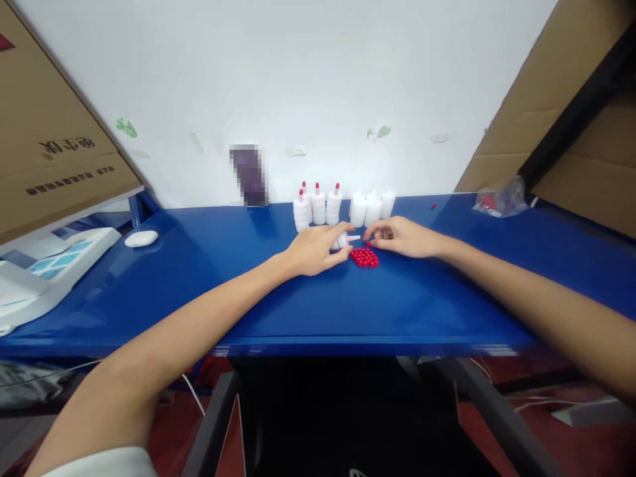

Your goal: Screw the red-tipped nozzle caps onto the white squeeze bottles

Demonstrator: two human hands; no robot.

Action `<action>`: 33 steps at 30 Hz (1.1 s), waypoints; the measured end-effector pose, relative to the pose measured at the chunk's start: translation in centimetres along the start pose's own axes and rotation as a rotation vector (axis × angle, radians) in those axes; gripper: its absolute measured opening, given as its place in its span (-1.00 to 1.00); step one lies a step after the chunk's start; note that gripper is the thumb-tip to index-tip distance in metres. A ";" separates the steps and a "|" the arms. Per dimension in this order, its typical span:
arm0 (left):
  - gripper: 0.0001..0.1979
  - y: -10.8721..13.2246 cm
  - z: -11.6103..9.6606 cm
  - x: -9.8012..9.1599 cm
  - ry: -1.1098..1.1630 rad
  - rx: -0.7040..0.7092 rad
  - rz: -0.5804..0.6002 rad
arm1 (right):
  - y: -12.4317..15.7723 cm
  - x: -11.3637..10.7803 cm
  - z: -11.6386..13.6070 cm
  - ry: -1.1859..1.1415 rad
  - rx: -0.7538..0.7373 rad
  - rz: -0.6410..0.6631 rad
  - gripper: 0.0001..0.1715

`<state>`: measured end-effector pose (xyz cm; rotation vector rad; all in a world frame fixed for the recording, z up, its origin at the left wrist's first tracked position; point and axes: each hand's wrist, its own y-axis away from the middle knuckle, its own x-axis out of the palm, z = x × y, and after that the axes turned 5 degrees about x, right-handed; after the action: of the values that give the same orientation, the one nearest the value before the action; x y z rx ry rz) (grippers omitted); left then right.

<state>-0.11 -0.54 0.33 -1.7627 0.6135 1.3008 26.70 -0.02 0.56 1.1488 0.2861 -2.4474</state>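
White bottle (340,243) tipped beside red caps (365,258)
Left hand (317,251) wraps it, likely presenting its nozzle (354,238) to the right hand (403,236), whose fingers curl narrowly; whether around 1 cap, I cannot tell.

At the frame's centre, the left hand (318,252) hides much of the white bottle (340,242) from us. We cannot tell whether the right hand (401,237) pinches the red cap (368,244) by its fingertips or only hovers near it. The clustered caps (364,258) are too small to count surely. At upper centre-left, pixelation masks a dark object (251,175). The left edge cuts off a carton (54,159) and, lower, a white device (64,268). At right, we cannot identify the red contents of a clear bag (507,199).
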 end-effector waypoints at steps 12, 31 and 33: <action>-0.50 -0.1 0.2 0.4 0.035 0.029 -0.043 | 1.4 0.0 1.8 0.044 -0.128 -0.224 -0.59; -0.57 0.3 2.1 1.0 -0.077 0.158 -0.399 | 1.5 0.4 1.6 0.134 -0.228 -0.482 -0.61; -0.56 0.3 2.1 1.2 -0.072 0.235 -0.421 | 1.7 1.3 2.3 0.041 -0.243 -0.370 -0.57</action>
<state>-0.99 1.20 -1.12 -1.5403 0.3153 0.9546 25.16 -2.71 1.02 1.1202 0.8513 -2.6039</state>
